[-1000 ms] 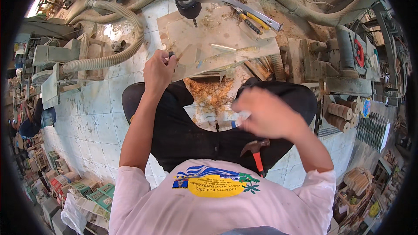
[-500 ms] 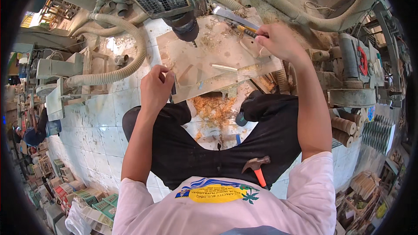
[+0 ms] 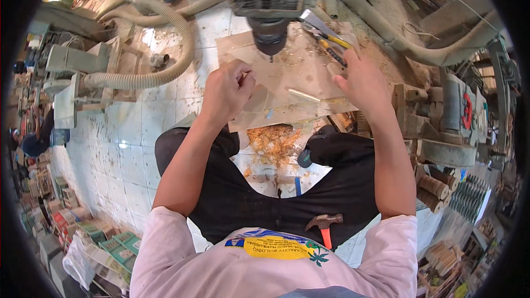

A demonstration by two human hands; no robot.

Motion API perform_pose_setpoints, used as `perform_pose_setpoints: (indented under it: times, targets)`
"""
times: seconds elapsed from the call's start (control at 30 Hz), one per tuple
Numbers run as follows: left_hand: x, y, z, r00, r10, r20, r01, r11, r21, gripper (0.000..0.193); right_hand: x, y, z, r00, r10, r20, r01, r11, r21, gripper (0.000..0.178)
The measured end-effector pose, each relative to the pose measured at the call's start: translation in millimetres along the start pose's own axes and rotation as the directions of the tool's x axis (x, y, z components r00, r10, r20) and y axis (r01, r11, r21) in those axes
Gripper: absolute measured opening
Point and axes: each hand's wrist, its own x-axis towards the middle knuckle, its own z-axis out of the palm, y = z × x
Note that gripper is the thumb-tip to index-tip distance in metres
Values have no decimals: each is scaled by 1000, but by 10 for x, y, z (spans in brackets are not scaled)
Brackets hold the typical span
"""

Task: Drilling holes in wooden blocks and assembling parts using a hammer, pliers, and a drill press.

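Note:
My left hand (image 3: 229, 89) is raised over the left side of the board, its fingers curled together; whatever they may pinch is hidden. At the board's far right, a pair of pliers (image 3: 334, 54) with yellow and black handles lies with its handles spread. My right hand (image 3: 365, 81) is at the ends of these handles, thumb and forefinger apart. Between my hands a thin pale strip (image 3: 303, 95) rests on the dusty brown board (image 3: 243, 49). Above the board hangs a drill chuck (image 3: 269, 37) with a short bit pointing down.
A claw hammer (image 3: 324, 225) rests at my waist. Orange shavings (image 3: 271, 140) litter the floor between my feet. A ribbed hose (image 3: 138, 80) curves at the left, and another hose (image 3: 386, 33) runs behind the board. Wooden rollers (image 3: 433, 187) stand at right. A person (image 3: 36, 142) is far left.
My view has shifted, so the drill stands more central. My left hand has come off the board's left edge, upward and inward. My right hand has drawn nearer me, its pinch on the pliers loosened.

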Motion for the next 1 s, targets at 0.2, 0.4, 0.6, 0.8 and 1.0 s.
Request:
perform_pose_setpoints:
  times: [0.2,0.4,0.6,0.8,1.0]
  targets:
    - [32,-153,-6,988,144,59,-151,979,135,20,24,-178,37,1000,17,-5,-18,995,-95,39]
    - [-247,51,-80,928,182,326,-313,856,412,50,-10,-344,-103,993,111,33,-108,991,-82,35]
    - [-175,52,-13,968,72,240,-168,896,411,52,-25,-198,64,998,51,-35,-53,997,-61,33]
    - [-161,-113,288,892,379,245,-442,846,300,54,42,-231,72,995,54,90,-53,999,-11,31]
    - [-232,151,170,899,263,351,-351,911,216,53,-76,-310,-59,992,-33,-124,53,985,163,36]
